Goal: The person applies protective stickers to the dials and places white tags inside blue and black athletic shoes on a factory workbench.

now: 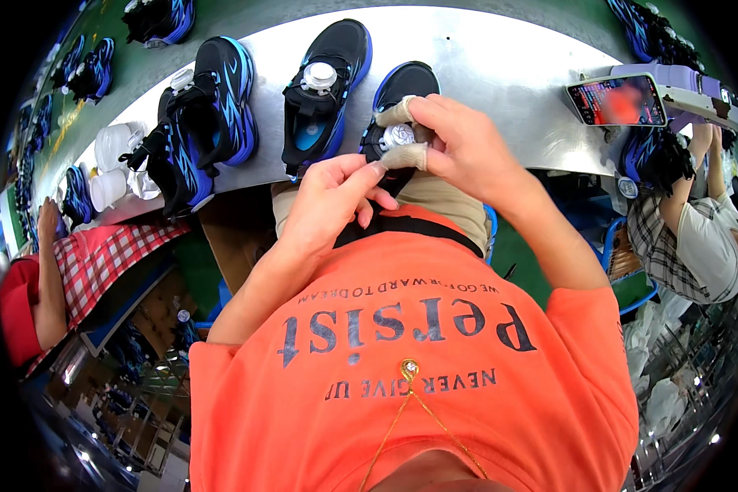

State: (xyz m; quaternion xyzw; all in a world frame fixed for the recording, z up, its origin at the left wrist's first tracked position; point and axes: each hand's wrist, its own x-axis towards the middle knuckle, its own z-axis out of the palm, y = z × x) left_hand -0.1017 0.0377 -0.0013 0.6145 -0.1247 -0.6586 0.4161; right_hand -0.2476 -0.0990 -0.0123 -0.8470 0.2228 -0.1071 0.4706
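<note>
In front of me a black shoe (pixel 410 82) with a blue-edged sole lies on the metal table, toe pointing away. My right hand (pixel 467 148), with beige covers on its thumb and forefinger, has those two fingers closed around the round white dial (pixel 398 136) on the shoe's tongue. My left hand (pixel 332 197) is beside the shoe's heel end, thumb and forefinger pinched together; whatever may be between them is too small to make out. Just left of it stands another black-and-blue shoe (pixel 328 90) with a white dial, untouched.
Further left are a pair of black-and-blue shoes (pixel 221 98) and clear plastic cups (pixel 111 148) on the metal table (pixel 476 49). A phone (pixel 617 100) leans at the right. Co-workers sit on both sides, one in a red checked apron (pixel 115 262), one handling a shoe (pixel 656 156).
</note>
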